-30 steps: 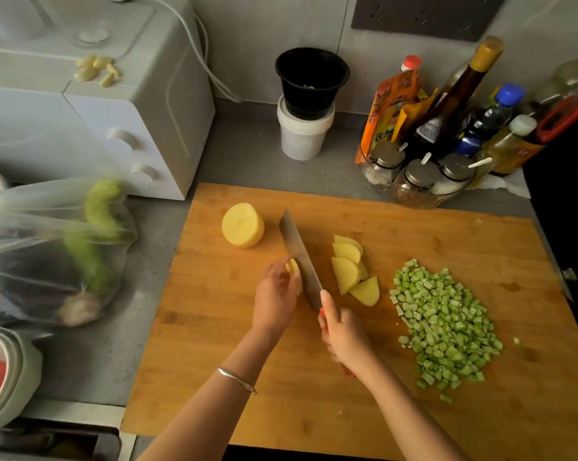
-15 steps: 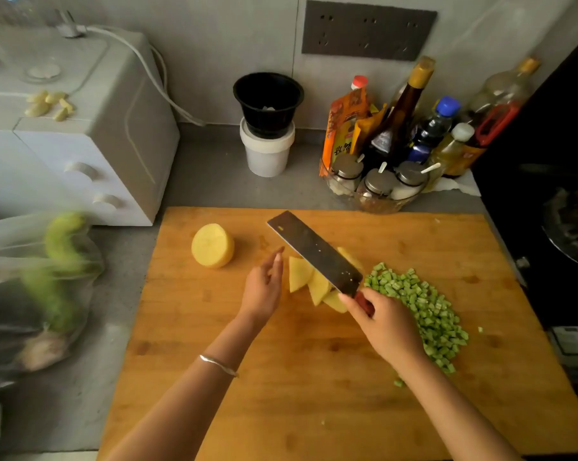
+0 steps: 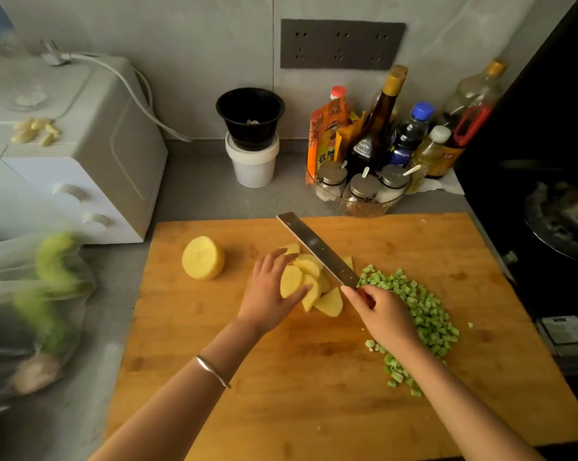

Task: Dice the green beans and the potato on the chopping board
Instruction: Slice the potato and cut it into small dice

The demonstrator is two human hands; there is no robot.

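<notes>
The board lies on the grey counter and carries all the task's food. The left hand is curled round a fanned stack of potato slices near the board's middle, thumb over the near slices and fingers on the far side. A thin bracelet sits on that wrist. The right hand grips the handle of a knife. Its broad blade runs diagonally away from the hand toward the far edge of the board, along the right side of the slices and close against them. Whether its edge touches the board cannot be told.

A potato half rests to the left of the slices, apart from them, cut face tilted up. The diced beans form a loose heap right of the knife, partly hidden under the right hand and forearm, with a few bits scattered at its near end.

Behind the board, a black cup sits in a white tub. Beside them stand bottles and a glass bowl of lidded jars. A white appliance at far left carries garlic cloves on top. A clear bag with green vegetables lies left of the board. A dark pan shows at the right edge.
</notes>
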